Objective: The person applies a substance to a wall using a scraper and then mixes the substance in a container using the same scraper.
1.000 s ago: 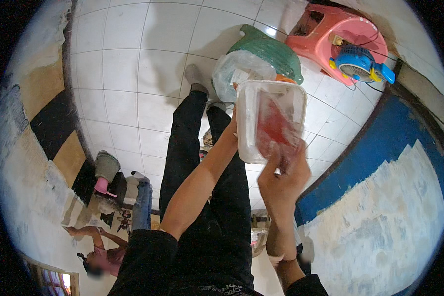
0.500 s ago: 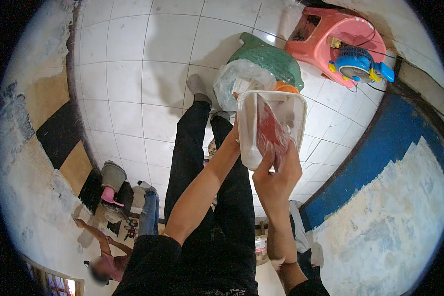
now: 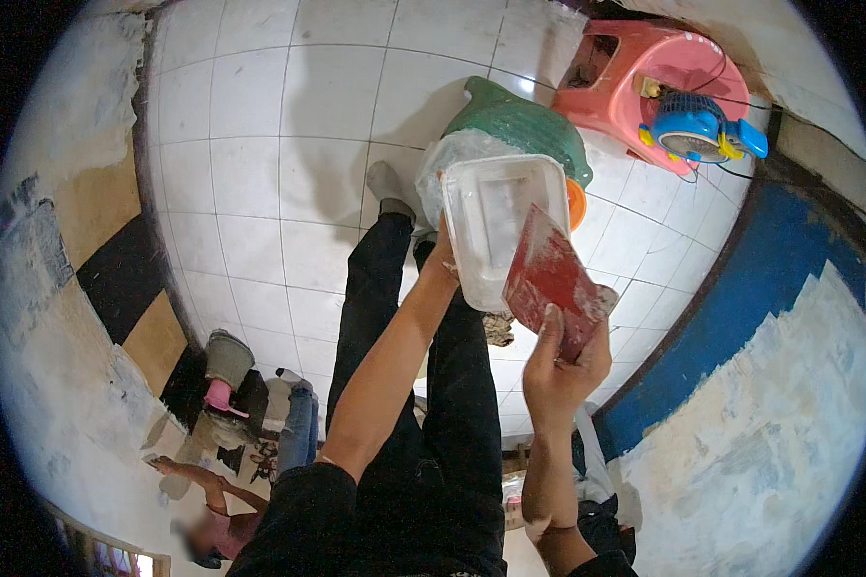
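My left hand [image 3: 445, 250] grips the left side of a white rectangular plastic container [image 3: 471, 183], which has pale smears inside. My right hand [image 3: 568, 356] is closed on a flat red scraper [image 3: 548, 264] streaked with white paste, held over the container's lower right edge, thumb on its face. Behind the container lie a clear plastic bag [image 3: 431, 163] and a green sack [image 3: 510, 120], with a round orange object [image 3: 575, 197] partly hidden at the right.
A pink plastic stool [image 3: 597, 82] holds a blue fan [image 3: 693, 135] with cables. Patchy walls [image 3: 731, 423] flank me. Lower left, a co-worker [image 3: 226, 524] reaches toward the wall near a grey bucket [image 3: 226, 356]. Another person's legs [image 3: 592, 462] show lower right.
The red scraper has come up and rightward from inside the container to over its edge, its face now clearly visible. The container has tilted and shifted slightly left.
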{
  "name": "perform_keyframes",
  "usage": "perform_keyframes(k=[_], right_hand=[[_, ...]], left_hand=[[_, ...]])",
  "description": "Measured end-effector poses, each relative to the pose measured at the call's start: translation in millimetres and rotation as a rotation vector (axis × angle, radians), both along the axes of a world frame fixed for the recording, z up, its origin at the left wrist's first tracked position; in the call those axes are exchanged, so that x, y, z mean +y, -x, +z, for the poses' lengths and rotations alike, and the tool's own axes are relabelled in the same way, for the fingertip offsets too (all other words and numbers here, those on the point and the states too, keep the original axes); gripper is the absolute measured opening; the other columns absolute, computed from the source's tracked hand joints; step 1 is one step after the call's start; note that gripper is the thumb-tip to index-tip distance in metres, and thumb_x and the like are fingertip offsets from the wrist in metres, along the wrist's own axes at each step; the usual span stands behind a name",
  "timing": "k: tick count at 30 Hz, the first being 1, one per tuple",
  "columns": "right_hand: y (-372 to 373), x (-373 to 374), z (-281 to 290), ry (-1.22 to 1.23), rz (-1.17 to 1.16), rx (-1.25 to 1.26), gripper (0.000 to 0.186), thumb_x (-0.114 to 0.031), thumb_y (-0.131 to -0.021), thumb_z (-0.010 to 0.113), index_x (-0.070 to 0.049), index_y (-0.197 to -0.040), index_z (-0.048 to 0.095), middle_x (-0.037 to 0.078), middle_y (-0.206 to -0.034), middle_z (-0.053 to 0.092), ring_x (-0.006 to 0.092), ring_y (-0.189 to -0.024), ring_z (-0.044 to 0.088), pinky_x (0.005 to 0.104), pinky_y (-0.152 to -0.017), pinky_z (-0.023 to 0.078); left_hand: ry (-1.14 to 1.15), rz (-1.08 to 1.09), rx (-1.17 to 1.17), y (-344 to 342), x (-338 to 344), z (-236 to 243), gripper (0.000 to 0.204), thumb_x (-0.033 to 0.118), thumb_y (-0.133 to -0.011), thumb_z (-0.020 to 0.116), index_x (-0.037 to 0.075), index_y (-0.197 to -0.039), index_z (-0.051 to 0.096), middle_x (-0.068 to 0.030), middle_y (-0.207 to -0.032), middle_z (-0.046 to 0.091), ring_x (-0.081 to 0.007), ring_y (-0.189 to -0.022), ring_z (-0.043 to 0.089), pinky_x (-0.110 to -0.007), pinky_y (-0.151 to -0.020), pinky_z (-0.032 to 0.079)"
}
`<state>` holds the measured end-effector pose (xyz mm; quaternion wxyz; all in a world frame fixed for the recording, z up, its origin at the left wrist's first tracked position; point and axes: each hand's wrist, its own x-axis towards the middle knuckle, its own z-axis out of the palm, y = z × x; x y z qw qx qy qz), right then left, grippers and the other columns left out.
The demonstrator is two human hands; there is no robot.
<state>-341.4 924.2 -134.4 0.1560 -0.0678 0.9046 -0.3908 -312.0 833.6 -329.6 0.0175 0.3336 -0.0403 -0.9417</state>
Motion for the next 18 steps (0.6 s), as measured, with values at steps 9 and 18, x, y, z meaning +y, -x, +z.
perform_keyframes(k=[9,18], right_hand=[[10,16,-33,0.172,-0.116,-0.107,0.024,-0.001,-0.092,0.054,0.007,-0.114,0.054,0.015,-0.117,0.056,0.0208,-0.102,0.059,0.0312,-0.088,0.050],[-6,7,-59,0.177,-0.138,-0.153,0.029,0.001,-0.091,0.056,0.006,-0.120,0.055,0.014,-0.109,0.063,0.0150,-0.096,0.061,0.0274,-0.085,0.049]], left_hand=[[0.133,-0.087,-0.101,-10,-4,4,0.093,0.078,-0.082,0.033,0.007,-0.143,0.034,-0.0091,-0.141,0.044,-0.0223,-0.127,0.044,-0.036,-0.107,0.035],[0.313,0.087,-0.129,-53,-1,23,0.075,0.065,-0.093,0.030,0.009,-0.143,0.032,-0.0100,-0.135,0.046,-0.0240,-0.123,0.047,-0.040,-0.108,0.035]])
